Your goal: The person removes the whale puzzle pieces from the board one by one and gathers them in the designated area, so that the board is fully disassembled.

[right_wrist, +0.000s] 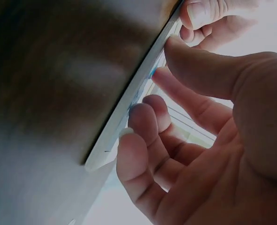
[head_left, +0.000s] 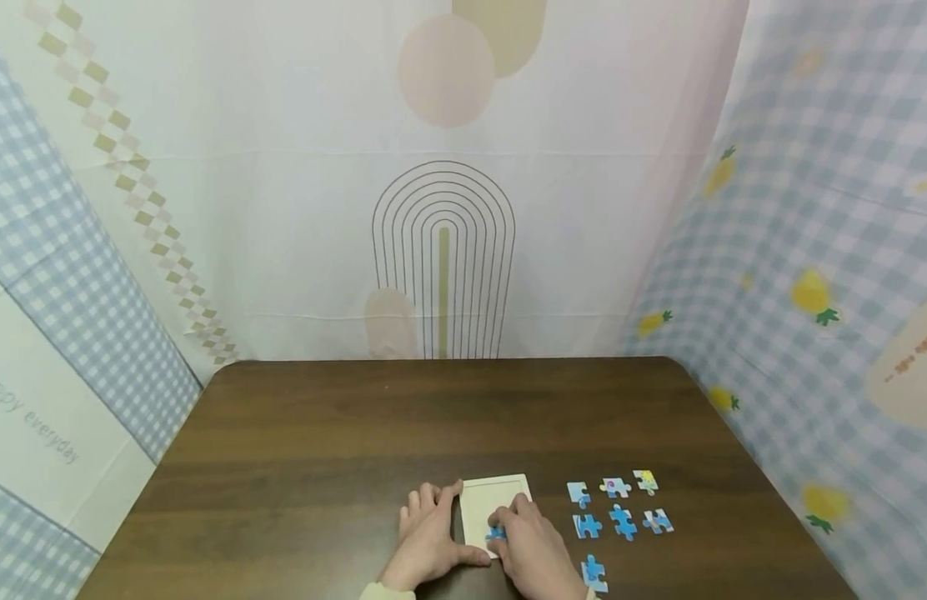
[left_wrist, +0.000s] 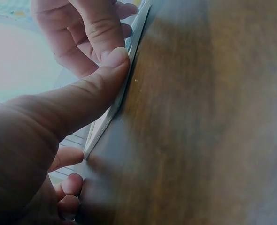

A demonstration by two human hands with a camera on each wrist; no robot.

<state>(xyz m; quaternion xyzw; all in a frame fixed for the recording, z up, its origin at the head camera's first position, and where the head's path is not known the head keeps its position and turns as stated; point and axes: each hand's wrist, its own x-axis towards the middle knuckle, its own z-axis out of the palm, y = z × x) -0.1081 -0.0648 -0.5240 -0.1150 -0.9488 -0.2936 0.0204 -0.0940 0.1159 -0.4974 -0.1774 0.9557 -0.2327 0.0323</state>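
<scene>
A small cream puzzle tray (head_left: pixel 474 500) with a raised rim lies on the table between both hands. My left hand (head_left: pixel 428 533) holds it, index fingertip at the far left corner and thumb along the near edge. In the left wrist view the left thumb (left_wrist: pixel 82 101) lies against the tray's side. Over the tray's near right part, my right hand (head_left: pixel 534 542) holds a blue jigsaw piece (head_left: pixel 497 532) with its fingertips. The right wrist view shows the right thumb (right_wrist: pixel 199 61) at the tray's edge and more blue along the inside, mostly hidden by the fingers.
Several loose jigsaw pieces (head_left: pixel 623 522) in blue, white and yellow lie spread to the right of the tray. One blue piece (head_left: pixel 594 573) is nearest the front, beside the right wrist. The dark wooden table (head_left: pixel 298 467) reaches back to a patterned curtain (head_left: pixel 306 250).
</scene>
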